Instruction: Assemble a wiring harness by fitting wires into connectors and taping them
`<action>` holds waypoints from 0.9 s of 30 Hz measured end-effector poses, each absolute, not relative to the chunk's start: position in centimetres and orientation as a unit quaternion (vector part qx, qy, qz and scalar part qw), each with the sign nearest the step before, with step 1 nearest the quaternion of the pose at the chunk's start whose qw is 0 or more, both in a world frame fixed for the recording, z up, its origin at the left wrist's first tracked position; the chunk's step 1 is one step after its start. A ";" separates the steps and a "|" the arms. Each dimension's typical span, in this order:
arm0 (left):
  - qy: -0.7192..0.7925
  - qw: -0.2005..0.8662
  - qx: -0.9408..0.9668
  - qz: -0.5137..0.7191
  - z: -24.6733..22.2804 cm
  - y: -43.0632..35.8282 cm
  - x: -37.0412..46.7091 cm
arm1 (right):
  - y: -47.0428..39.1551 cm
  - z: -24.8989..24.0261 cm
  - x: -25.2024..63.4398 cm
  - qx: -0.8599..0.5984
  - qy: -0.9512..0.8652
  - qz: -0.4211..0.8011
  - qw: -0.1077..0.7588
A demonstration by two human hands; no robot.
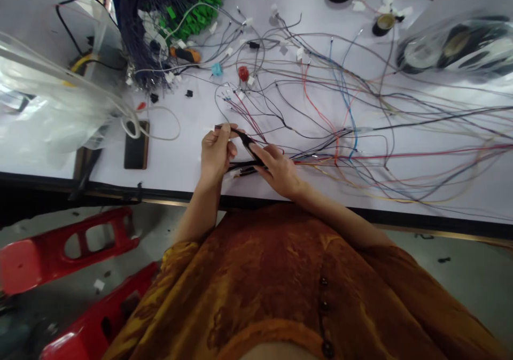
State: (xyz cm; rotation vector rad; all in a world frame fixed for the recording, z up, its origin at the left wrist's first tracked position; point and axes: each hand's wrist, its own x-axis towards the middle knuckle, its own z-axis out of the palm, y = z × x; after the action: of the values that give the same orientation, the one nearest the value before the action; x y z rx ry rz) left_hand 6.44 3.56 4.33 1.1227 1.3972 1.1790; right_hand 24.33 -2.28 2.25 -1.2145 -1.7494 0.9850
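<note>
Pinching flat black tape-like strip (243, 137) in left hand (218, 149), gripping dark thin-wire bundle (243, 164) in right hand (278, 173), near side of white bench (176, 159); apparently part-wrapped, with multicoloured loose wires (401, 155) rightward unbound.

Rust-brown patterned top (264, 274), dark round buttons (324, 306), mustard-mottled sleeves (176, 258)

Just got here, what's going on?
A person is working with both hands at a white tabletop. The left hand pinches one end of a narrow, flexible black strip; the right hand is at its lower end, over a bundle of thin multicoloured wires. The wires fan out loosely rightward. Whether the strip is stuck to them is hidden.
</note>
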 end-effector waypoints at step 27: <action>0.468 0.246 0.778 0.339 6.8 0.1 7.8 | 5.2 2.6 24.8 -0.503 -0.434 0.609 0.433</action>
State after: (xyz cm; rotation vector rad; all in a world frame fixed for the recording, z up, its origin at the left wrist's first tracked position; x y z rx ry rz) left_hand 7.82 0.06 6.79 2.1226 1.2779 0.9242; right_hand 24.77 5.22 2.65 -1.2521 -1.0824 1.5176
